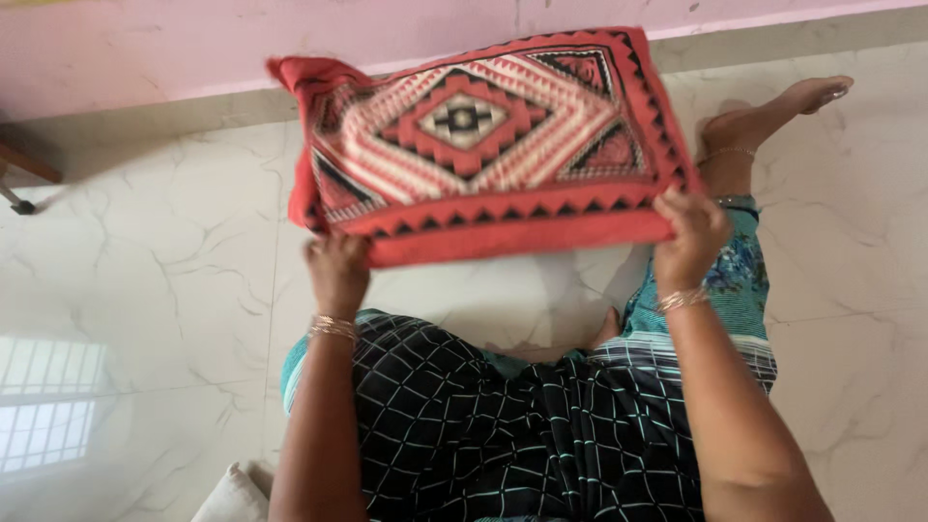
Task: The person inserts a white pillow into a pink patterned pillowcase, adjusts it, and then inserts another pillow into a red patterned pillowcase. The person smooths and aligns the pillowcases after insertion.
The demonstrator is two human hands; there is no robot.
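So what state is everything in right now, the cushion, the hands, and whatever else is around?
red patterned cushion: lifted off the floor, held flat by its near edge, patterned face up.
left hand: closed on the cushion's near left corner.
right hand: closed on the cushion's near right corner.
marble floor: glossy, reflecting a window.
white pillow: lying at the bottom edge, mostly cut off.

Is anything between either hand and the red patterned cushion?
No. The left hand and right hand both grip the near edge of the red patterned cushion directly, lifted above the marble floor.
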